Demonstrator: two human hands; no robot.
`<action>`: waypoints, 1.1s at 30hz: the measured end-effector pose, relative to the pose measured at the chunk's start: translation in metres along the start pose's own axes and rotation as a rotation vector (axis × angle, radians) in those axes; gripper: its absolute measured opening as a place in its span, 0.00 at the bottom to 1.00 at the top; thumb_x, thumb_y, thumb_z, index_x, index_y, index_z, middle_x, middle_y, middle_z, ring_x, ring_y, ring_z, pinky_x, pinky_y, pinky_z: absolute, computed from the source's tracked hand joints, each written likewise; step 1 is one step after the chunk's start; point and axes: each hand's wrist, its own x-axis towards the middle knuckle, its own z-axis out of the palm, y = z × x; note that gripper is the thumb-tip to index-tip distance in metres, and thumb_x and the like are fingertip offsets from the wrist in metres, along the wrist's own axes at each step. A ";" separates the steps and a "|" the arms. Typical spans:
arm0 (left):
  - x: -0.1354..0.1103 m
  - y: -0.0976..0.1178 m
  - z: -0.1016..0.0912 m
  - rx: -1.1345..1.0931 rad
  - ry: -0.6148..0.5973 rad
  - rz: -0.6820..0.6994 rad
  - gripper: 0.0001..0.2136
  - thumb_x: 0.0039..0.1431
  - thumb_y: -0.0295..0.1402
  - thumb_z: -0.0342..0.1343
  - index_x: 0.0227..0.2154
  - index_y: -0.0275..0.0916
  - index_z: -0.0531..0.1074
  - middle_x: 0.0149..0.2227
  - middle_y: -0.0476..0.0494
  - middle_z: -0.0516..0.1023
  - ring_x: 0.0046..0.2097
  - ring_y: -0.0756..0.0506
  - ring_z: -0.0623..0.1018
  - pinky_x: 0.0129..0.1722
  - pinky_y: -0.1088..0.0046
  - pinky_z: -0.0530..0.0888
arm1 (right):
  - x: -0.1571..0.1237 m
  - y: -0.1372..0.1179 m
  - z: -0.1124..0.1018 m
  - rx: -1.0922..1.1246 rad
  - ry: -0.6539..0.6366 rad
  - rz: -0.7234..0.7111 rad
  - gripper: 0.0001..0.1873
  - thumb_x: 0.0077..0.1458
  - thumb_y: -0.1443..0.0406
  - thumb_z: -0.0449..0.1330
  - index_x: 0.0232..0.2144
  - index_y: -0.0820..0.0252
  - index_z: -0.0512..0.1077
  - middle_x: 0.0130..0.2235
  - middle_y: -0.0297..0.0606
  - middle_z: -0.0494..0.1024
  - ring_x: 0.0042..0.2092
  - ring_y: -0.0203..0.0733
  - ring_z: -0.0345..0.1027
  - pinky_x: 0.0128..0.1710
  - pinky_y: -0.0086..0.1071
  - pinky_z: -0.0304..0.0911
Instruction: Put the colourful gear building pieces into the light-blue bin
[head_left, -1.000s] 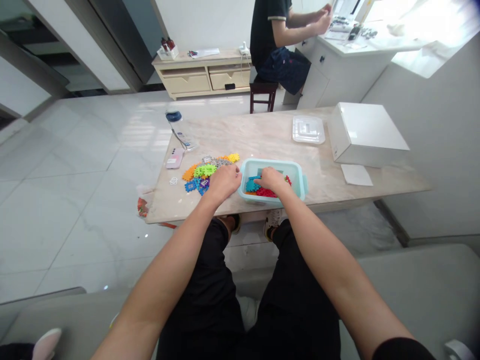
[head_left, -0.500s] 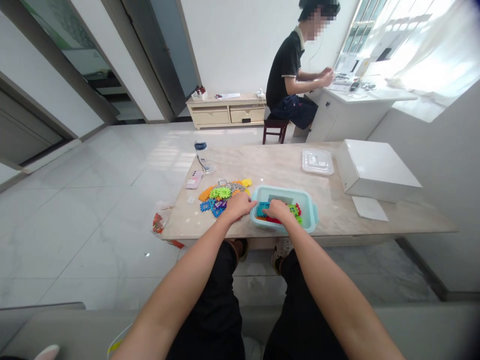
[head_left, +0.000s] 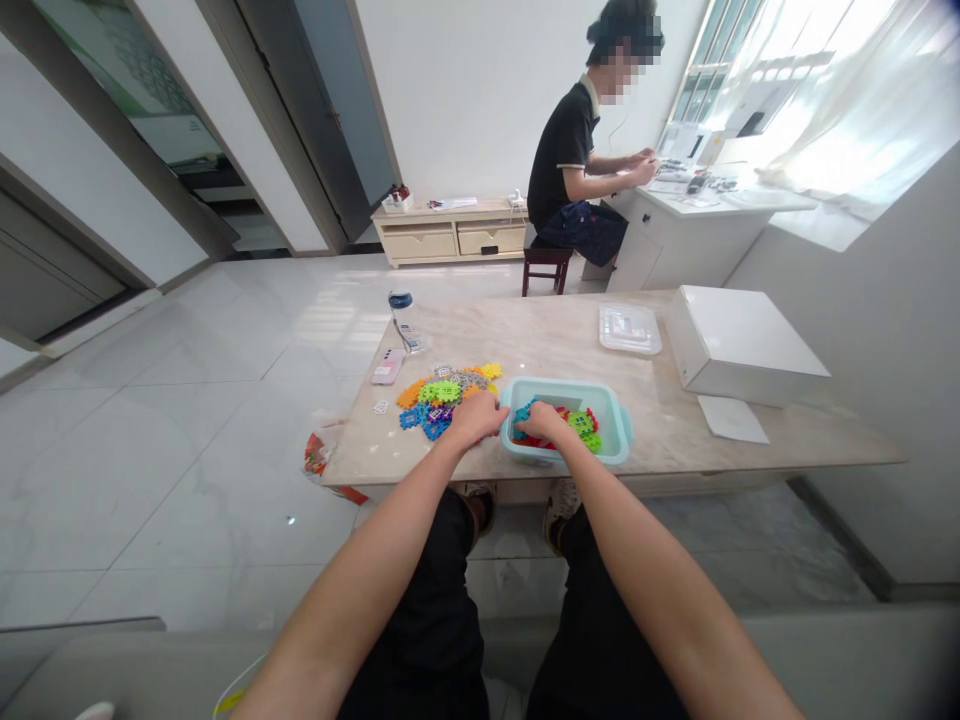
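Observation:
A light blue plastic tub stands near the table's front edge, with red, green and teal plastic building pieces inside. My left hand is closed at the tub's left end, its thumb against the rim; the handle there is hidden. Reaching into the tub, my right hand has its fingers bent around a teal building piece, partly covered by the fingers. Left of the tub, beside my left hand, lies a heap of building pieces in orange, green, blue, purple, grey and yellow.
On the table are a water bottle, a phone, a clear plastic lid, a white box and a white sheet. Another person sits at a desk by the window.
My right hand has shifted slightly within the tub, and less of the teal piece shows. My left hand stays at the tub's left end. The view has tilted slightly.

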 end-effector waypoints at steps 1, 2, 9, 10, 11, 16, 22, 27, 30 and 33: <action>0.000 0.001 0.001 0.011 0.010 -0.002 0.14 0.64 0.41 0.56 0.25 0.41 0.79 0.27 0.41 0.84 0.38 0.39 0.84 0.40 0.69 0.74 | 0.001 0.001 0.001 0.020 0.002 0.006 0.12 0.57 0.63 0.69 0.41 0.64 0.85 0.41 0.54 0.88 0.47 0.56 0.84 0.42 0.31 0.73; -0.001 0.001 0.002 0.020 0.019 -0.006 0.13 0.64 0.41 0.57 0.27 0.41 0.79 0.29 0.40 0.85 0.41 0.38 0.85 0.41 0.68 0.75 | 0.002 0.002 0.002 0.048 0.001 0.014 0.12 0.55 0.64 0.70 0.40 0.65 0.84 0.41 0.54 0.88 0.46 0.56 0.84 0.42 0.31 0.72; -0.013 0.005 0.002 0.018 0.164 -0.022 0.14 0.66 0.41 0.57 0.43 0.38 0.82 0.48 0.28 0.85 0.52 0.30 0.83 0.51 0.58 0.76 | 0.008 0.032 0.004 0.302 -0.003 0.043 0.06 0.50 0.67 0.71 0.31 0.60 0.78 0.27 0.39 0.81 0.30 0.45 0.78 0.32 0.30 0.69; -0.013 0.006 0.000 0.001 0.193 -0.012 0.14 0.66 0.39 0.57 0.46 0.37 0.81 0.51 0.27 0.84 0.53 0.30 0.83 0.52 0.58 0.76 | 0.008 0.037 0.003 0.349 0.001 0.037 0.06 0.49 0.67 0.71 0.30 0.60 0.77 0.26 0.36 0.79 0.29 0.43 0.76 0.30 0.29 0.68; -0.013 0.006 -0.001 -0.022 0.222 0.001 0.15 0.66 0.38 0.57 0.49 0.37 0.80 0.53 0.27 0.83 0.54 0.30 0.82 0.53 0.57 0.75 | 0.008 0.043 0.001 0.398 0.006 0.031 0.07 0.49 0.67 0.71 0.29 0.59 0.76 0.24 0.34 0.78 0.27 0.41 0.75 0.29 0.29 0.67; -0.002 0.009 -0.008 -0.219 0.320 0.124 0.15 0.68 0.35 0.56 0.54 0.37 0.78 0.54 0.32 0.83 0.55 0.37 0.82 0.58 0.62 0.75 | 0.003 0.063 -0.016 0.675 0.064 0.033 0.10 0.51 0.64 0.72 0.35 0.58 0.76 0.24 0.30 0.75 0.25 0.37 0.69 0.25 0.27 0.65; 0.013 0.015 -0.003 -0.444 0.301 0.213 0.14 0.71 0.37 0.55 0.52 0.36 0.78 0.44 0.39 0.86 0.40 0.43 0.83 0.41 0.68 0.79 | -0.009 0.074 -0.032 0.967 0.108 0.007 0.15 0.52 0.59 0.72 0.40 0.58 0.78 0.38 0.38 0.83 0.34 0.41 0.76 0.28 0.28 0.71; 0.020 0.021 0.004 -0.525 0.299 0.215 0.15 0.71 0.39 0.56 0.52 0.36 0.78 0.49 0.35 0.85 0.45 0.41 0.84 0.47 0.64 0.80 | -0.023 0.072 -0.041 1.070 0.063 -0.074 0.17 0.51 0.59 0.74 0.42 0.56 0.79 0.40 0.39 0.85 0.37 0.41 0.77 0.27 0.28 0.71; 0.022 0.026 0.009 -0.549 0.276 0.232 0.17 0.71 0.42 0.58 0.55 0.37 0.77 0.53 0.33 0.84 0.50 0.39 0.83 0.52 0.62 0.79 | -0.028 0.067 -0.046 1.094 0.014 -0.187 0.16 0.52 0.58 0.74 0.42 0.56 0.80 0.41 0.38 0.85 0.38 0.40 0.77 0.29 0.27 0.71; 0.022 0.030 0.013 -0.587 0.217 0.259 0.20 0.71 0.45 0.58 0.58 0.39 0.76 0.52 0.35 0.85 0.49 0.40 0.84 0.49 0.63 0.81 | -0.030 0.064 -0.048 1.115 -0.037 -0.321 0.16 0.53 0.58 0.73 0.43 0.55 0.81 0.42 0.37 0.85 0.38 0.38 0.76 0.31 0.26 0.70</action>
